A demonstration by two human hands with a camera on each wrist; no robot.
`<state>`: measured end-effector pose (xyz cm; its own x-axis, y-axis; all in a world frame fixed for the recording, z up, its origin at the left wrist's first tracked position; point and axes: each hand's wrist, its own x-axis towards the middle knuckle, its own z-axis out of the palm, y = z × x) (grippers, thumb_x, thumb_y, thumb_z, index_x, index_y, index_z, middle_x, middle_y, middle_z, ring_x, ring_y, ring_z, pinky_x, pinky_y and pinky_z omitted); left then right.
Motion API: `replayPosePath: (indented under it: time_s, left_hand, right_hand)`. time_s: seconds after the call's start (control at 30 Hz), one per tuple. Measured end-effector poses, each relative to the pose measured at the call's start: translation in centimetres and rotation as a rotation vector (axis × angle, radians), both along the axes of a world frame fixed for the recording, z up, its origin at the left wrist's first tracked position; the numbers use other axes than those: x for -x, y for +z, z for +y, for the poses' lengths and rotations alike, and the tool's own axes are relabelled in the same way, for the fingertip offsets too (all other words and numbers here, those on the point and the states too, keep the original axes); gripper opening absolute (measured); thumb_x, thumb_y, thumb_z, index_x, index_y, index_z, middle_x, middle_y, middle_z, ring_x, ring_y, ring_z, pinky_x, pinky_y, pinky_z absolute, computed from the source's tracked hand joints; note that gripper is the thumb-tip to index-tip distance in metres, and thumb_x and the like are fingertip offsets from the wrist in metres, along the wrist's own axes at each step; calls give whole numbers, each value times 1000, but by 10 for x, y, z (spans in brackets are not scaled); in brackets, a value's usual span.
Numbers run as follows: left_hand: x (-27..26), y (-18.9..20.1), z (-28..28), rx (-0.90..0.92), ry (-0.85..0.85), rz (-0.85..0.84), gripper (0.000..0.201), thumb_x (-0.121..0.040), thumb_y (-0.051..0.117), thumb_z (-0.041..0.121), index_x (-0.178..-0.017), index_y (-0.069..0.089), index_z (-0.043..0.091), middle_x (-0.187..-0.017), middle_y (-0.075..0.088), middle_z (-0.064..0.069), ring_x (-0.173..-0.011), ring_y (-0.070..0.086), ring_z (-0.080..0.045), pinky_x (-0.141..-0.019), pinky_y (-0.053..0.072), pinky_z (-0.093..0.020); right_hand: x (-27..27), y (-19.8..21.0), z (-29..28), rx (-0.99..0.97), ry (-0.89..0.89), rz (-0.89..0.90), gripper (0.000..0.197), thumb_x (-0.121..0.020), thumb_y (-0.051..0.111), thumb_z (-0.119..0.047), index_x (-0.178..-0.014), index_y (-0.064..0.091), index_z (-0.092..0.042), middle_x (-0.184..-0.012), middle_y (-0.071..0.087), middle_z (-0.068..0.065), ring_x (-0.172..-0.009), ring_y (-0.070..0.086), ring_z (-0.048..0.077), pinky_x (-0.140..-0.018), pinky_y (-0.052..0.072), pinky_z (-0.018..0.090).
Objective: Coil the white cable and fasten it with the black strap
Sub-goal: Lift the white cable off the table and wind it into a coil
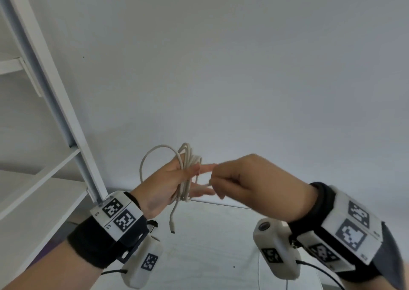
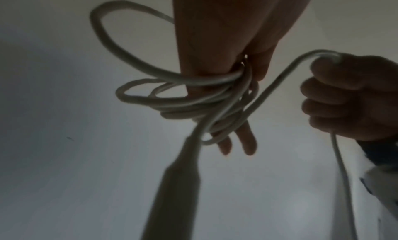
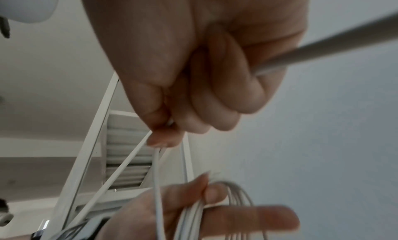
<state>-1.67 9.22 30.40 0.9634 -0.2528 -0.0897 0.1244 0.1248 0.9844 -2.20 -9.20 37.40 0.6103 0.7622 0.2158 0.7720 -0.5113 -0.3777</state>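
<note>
Evenly and softly lit in the head view, without hard shadows; bowed at the edges, bending the white shelf (image 1: 55, 103). Dim and backlit from the left wrist, silhouetting the left hand (image 2: 224, 44). Motion-smeared and soft from the right wrist.

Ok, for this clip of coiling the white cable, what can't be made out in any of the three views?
- Black strap: seen in no view, so its place is unknown.
- White cable: its far end runs past the right hand and off the edge in both wrist views.
- Left hand: the coils hide how its fingers lie; blurred in the right wrist view.
- Hanging plug: too small in the head view, blurred in the left wrist view.
</note>
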Motion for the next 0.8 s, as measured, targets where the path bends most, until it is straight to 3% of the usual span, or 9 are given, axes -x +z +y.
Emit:
replayPosePath:
  time_s: [0.07,0.13,0.2,0.27,0.33,0.43,0.53,0.7,0.8]
  left_hand:
    - [5,-3,-2,-50,-84,-4,49,-87,50,37,-130,43,15,-107,72,1,-80,71,-35,-88,52,-44]
    - [11,-1,-4,-74,-149,-24,44,-91,45,41,-131,43,22,-116,70,2,-55,68,-24,-78,54,-42]
    - [15,1,-7,-9,-187,-34,41,-90,46,42,-120,47,14,-120,68,-4,-35,52,-12,-53,52,-29]
    - [16,4,-10,68,-227,-27,34,-88,44,40,-99,50,8,-118,68,-14,-27,39,-6,-39,41,-20]
    - [18,5,-12,130,-263,6,31,-87,44,39,-90,51,9,-108,70,-21,-25,30,-3,-35,33,-17]
    - [18,3,-11,277,-311,71,32,-84,50,37,-90,55,6,-72,69,-16,-23,27,-2,-34,29,-12]
    - [16,1,-11,455,-403,106,29,-88,55,33,-91,53,4,-45,45,-4,-24,29,0,-34,31,-11]
    - [10,4,-8,726,-531,210,45,-95,37,47,-93,54,6,-46,34,3,-31,26,-7,-35,28,-18]
    - [9,9,-5,757,-555,179,35,-97,41,42,-88,52,9,-47,32,4,-32,28,-7,-35,26,-19]
  right_hand:
    - [-6,4,-3,-73,-48,-18,28,-91,48,-23,-65,56,-18,-45,45,-14,-48,46,2,-53,34,11]
    - [-11,7,-6,-126,-87,-25,29,-91,47,-23,-65,56,-19,-49,49,-19,-49,47,2,-54,34,10]
    - [-16,7,-8,-160,-128,-36,29,-92,46,-24,-67,59,-17,-50,50,-21,-50,46,2,-54,35,9]
    - [-21,4,-9,-194,-161,-44,29,-92,46,-26,-68,60,-16,-51,51,-22,-50,47,2,-54,35,10]
    - [-27,0,-9,-232,-189,-54,29,-92,47,-29,-68,61,-18,-49,49,-16,-51,46,4,-55,35,11]
    - [-34,-7,-10,-268,-224,-47,29,-90,49,-31,-66,61,-19,-47,42,-8,-51,43,7,-55,35,14]
    - [-41,-12,-9,-317,-250,-27,30,-87,53,-35,-63,60,-19,-46,38,-6,-48,41,8,-51,34,14]
    - [-53,-24,-11,-376,-282,7,34,-84,57,-39,-62,60,-12,-45,36,-7,-44,38,8,-49,33,13]
    - [-56,-34,-10,-385,-272,58,41,-82,52,-45,-63,59,-9,-41,43,-9,-46,41,5,-50,34,12]
